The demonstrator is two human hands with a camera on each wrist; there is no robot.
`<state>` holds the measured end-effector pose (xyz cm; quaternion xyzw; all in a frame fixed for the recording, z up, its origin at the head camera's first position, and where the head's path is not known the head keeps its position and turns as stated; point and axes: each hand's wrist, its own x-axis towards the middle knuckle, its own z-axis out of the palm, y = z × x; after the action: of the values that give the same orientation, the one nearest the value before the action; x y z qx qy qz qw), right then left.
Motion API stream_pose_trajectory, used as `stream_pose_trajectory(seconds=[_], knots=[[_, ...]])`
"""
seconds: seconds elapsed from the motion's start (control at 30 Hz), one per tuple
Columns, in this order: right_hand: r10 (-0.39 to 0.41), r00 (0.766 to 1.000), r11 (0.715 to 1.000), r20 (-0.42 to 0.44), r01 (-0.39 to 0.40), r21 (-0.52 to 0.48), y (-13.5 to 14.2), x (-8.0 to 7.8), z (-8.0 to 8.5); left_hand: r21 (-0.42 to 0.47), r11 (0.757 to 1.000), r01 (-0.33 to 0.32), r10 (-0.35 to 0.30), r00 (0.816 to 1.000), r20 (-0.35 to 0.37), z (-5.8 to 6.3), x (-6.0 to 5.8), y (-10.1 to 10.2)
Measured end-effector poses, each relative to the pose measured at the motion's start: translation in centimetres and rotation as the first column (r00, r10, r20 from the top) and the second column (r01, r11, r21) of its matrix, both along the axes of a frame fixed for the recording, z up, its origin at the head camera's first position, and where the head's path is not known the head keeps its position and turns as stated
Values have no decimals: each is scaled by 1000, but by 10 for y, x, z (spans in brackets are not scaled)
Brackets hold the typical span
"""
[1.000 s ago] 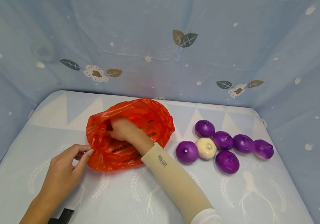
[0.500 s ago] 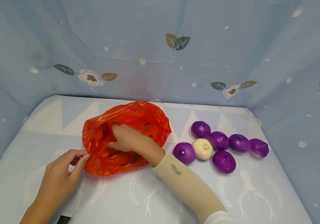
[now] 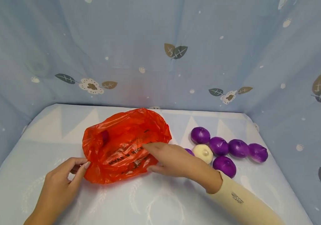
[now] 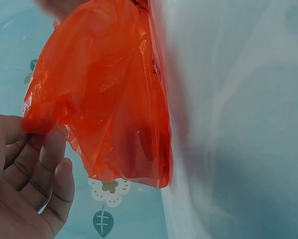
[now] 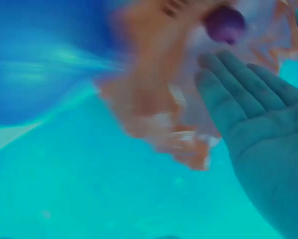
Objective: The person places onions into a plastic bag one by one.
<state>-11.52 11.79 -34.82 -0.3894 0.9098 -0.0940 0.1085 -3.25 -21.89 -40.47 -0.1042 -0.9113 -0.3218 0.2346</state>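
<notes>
A red plastic bag [image 3: 142,117] lies mouth-open on the table. My left hand [image 3: 62,182] pinches its near left rim between thumb and fingers; the left wrist view shows this grip on the bag [image 4: 104,84] from below. Inside, at the left end, sits a purple onion [image 3: 104,136], dark in the bag's shade. My right hand [image 3: 174,159] hovers at the bag's right edge with nothing in it. In the right wrist view, that hand [image 5: 263,124] has straight fingers and a bare palm. It partly hides a purple onion [image 3: 189,152] beside the cream-coloured onion [image 3: 203,153].
More purple onions, several of them, sit to the right, including one at the back [image 3: 200,135], one in front [image 3: 224,166] and one at the far right [image 3: 258,152]. A patterned blue curtain [image 3: 137,62] rises behind the pale table [image 3: 115,206].
My right hand has come out of the bag and moved right, towards the onions, leaving an onion visible inside. The left hand keeps its pinch on the rim.
</notes>
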Motion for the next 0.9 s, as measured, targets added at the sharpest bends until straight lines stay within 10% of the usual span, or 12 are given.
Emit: stream_pose_trajectory(seconds=[0.43, 0.9], knots=[[-161, 955, 985, -249, 138, -106, 93, 33, -26, 2, 1000, -21, 21, 1000, 3, -5, 1, 1], [-303, 933, 952, -194, 290, -97, 130, 37, -38, 8, 1000, -27, 27, 999, 26, -2, 2, 2]])
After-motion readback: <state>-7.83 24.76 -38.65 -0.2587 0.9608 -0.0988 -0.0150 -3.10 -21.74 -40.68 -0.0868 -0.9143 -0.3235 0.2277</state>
